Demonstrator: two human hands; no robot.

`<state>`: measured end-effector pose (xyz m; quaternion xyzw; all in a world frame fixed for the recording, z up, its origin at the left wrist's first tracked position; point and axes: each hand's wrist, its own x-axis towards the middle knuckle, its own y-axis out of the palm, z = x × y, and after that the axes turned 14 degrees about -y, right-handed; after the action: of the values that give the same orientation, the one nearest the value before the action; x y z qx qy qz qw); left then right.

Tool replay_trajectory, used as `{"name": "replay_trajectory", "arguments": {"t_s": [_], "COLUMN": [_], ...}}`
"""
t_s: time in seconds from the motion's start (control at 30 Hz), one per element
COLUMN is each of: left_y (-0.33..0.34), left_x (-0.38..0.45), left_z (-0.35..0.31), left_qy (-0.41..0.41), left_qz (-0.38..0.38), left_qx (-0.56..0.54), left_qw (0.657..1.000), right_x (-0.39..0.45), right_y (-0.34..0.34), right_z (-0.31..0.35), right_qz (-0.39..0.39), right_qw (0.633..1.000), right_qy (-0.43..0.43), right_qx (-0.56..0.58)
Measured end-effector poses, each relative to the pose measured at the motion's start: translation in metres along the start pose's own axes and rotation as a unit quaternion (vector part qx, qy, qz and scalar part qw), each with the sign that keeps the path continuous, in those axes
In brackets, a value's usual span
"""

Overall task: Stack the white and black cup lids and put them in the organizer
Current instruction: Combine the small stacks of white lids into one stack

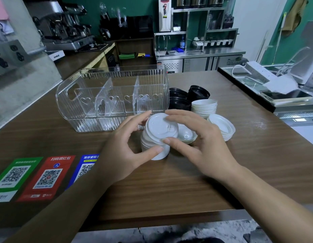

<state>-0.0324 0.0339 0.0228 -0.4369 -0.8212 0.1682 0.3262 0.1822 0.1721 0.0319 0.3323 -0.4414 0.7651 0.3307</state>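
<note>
Near the counter's [169, 186] middle, the left hand [122, 155] and right hand [199, 144] curled their fingers around a stack of white lids [156, 137]. Farther right lay more white lids [203, 106] and black lids [189, 97]; the clear organizer [113, 97] stood beyond, left.

espresso machine [64, 27], QR stickers [34, 176], phone [285, 97]

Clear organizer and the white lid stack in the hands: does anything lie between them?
In the head view only bare wooden counter shows between the clear organizer and the held white lid stack; the left hand hides part of that gap.
</note>
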Motion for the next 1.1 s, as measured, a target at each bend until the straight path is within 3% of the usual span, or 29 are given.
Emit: {"name": "replay_trajectory", "arguments": {"t_s": [0.27,1.1], "left_y": [0.003,0.002], "left_x": [0.001,0.001], "left_z": [0.015,0.007], "left_qy": [-0.090,-0.114], "left_qz": [0.081,0.160], "left_qx": [0.032,-0.018], "left_qw": [0.992,0.980], "right_x": [-0.001,0.002], "right_y": [0.004,0.003], "right_z": [-0.005,0.002], "right_qz": [0.001,0.096], "right_qw": [0.999,0.987], "right_qy": [0.045,0.127], "right_qx": [-0.028,0.028]}}
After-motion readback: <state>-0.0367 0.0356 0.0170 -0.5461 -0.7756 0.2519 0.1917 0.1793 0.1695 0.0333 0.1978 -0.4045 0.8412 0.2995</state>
